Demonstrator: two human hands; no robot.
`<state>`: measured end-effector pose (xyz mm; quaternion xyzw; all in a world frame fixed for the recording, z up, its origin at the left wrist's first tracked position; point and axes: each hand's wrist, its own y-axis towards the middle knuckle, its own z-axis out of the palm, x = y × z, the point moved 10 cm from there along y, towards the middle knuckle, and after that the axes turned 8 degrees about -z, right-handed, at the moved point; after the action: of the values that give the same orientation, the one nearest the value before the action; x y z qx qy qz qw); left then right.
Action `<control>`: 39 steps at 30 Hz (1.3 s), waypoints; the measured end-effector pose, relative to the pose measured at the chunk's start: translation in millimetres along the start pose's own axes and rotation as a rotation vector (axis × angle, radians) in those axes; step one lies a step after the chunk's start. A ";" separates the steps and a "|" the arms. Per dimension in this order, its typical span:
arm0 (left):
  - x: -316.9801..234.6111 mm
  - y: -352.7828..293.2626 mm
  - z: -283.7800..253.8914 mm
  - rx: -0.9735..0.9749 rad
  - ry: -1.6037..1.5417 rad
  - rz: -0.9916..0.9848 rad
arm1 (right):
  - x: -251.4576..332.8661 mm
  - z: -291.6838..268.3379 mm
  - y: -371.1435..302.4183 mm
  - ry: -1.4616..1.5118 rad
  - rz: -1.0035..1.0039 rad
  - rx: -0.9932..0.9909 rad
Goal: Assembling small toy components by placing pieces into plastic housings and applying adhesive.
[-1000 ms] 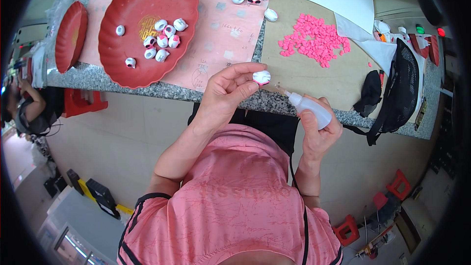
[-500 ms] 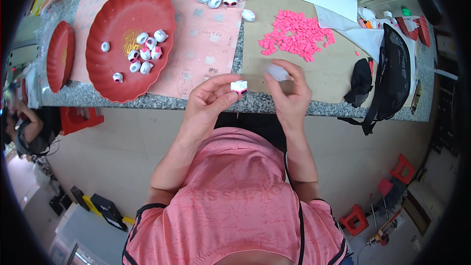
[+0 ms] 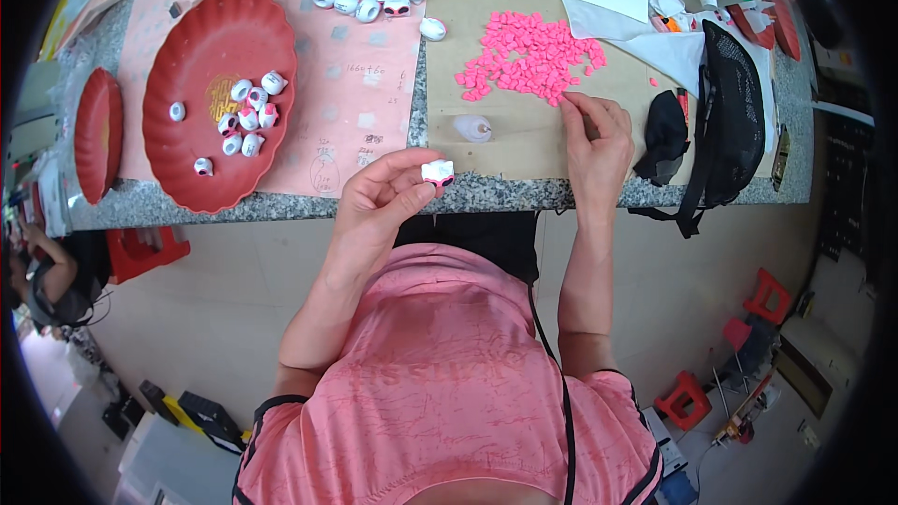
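My left hand (image 3: 385, 198) pinches a small white animal-head figure (image 3: 437, 171) with pink-and-black glasses on it, above the table's front edge. My right hand (image 3: 599, 145) is over the brown sheet, thumb and forefinger closed together at the near edge of a spread of small pink pieces (image 3: 524, 56). A pink piece shows right at the fingertips, partly hidden by them. Between my hands, a small translucent squeeze bottle (image 3: 472, 128) with a narrow tip lies on its side on the brown sheet.
A big red scalloped tray (image 3: 187, 56) on the left holds several white figures. Another red tray (image 3: 98, 136) stands beyond it. More white figures (image 3: 369, 7) lie at the back. A black mesh bag (image 3: 734, 122) and a black cloth (image 3: 660, 136) lie on the right.
My right hand has let go of the squeeze bottle, which now lies on the sheet, and has moved right to the pink pieces. The left hand still holds the figure. The view has shifted slightly.
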<state>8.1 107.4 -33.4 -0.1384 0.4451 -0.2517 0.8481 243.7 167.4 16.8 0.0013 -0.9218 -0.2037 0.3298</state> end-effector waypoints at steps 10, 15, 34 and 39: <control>13.9 1.4 8.6 0.060 0.016 -0.053 | 97.5 -12.2 -33.5 0.208 -0.315 0.103; 14.5 0.4 14.2 0.098 0.017 -0.053 | 118.1 -8.3 -44.3 0.190 -0.420 0.122; -21.9 -14.8 31.9 0.059 0.557 0.334 | 74.5 18.5 -57.7 0.580 0.029 0.248; -26.1 -18.7 33.4 0.038 0.655 0.402 | 75.8 19.8 -58.4 0.558 0.040 0.235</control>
<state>17.5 106.5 12.1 0.0550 0.7060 -0.1194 0.6959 164.6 110.9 27.0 0.0772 -0.8126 -0.0807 0.5720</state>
